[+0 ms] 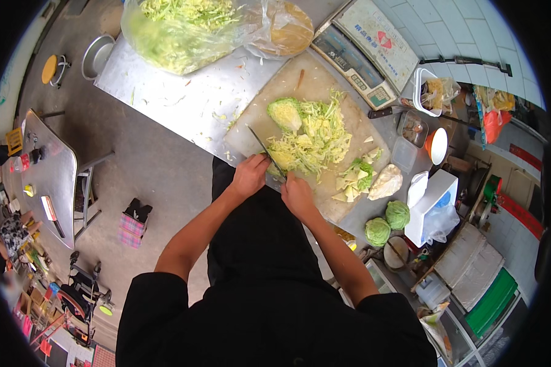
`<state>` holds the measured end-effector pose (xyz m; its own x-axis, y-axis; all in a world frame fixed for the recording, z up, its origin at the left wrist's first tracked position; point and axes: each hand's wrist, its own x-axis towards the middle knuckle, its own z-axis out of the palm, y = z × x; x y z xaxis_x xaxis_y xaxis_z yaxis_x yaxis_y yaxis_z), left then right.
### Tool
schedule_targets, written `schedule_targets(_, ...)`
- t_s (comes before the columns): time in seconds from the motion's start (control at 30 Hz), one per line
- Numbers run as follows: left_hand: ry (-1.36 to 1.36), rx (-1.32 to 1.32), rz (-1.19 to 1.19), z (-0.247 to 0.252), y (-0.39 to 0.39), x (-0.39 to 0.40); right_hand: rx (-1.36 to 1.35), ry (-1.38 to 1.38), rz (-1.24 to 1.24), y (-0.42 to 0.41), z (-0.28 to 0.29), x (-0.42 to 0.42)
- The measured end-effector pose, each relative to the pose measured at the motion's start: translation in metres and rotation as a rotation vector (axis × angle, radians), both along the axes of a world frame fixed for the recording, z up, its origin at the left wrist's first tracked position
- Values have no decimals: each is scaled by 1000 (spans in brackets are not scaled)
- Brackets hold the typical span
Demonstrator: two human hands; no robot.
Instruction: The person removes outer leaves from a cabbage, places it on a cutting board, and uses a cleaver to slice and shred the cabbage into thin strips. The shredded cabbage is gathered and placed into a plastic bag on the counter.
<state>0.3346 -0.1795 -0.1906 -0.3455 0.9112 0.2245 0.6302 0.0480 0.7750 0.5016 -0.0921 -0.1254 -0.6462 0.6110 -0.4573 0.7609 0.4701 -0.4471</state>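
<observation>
My right hand (298,195) grips the handle of a kitchen knife (260,141), its blade angled up and left over the near edge of a worn cutting board (266,103). Left of the blade, the curled fingers of my left hand (250,175) hold a piece of cabbage, mostly hidden by the hand and knife. A heap of shredded cabbage (326,130) lies just beyond the blade. Against the heap rests a cut cabbage piece (284,114), its pale inside showing. Cabbage trimmings and core pieces (356,179) sit at the board's right side.
A clear plastic bag of shredded cabbage (179,41) stands at the back left of the metal table (165,91). Behind the board is a digital scale (353,59); another knife (381,113) lies near it. Two whole cabbages (388,222) and a white foam box (431,206) are at right.
</observation>
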Motion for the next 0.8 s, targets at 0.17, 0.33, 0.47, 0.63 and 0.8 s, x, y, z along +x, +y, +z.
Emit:
schedule_targets(0.17, -189, 5, 107, -3, 1, 3, 15, 76, -2, 4, -17, 3)
schedule_targets(0.33, -159, 42, 102, 5, 6, 2, -20, 51, -21, 11, 12, 3)
schedule_targets(0.47, -79, 21, 86, 6, 7, 5, -48, -28, -6, 13, 60, 11)
schedule_targets(0.63, -47, 26, 84, 4, 6, 7, -48, -82, 18, 11, 71, 27)
schedule_targets(0.8, -32, 15, 73, 3, 5, 7, -66, -116, 3, 11, 80, 25)
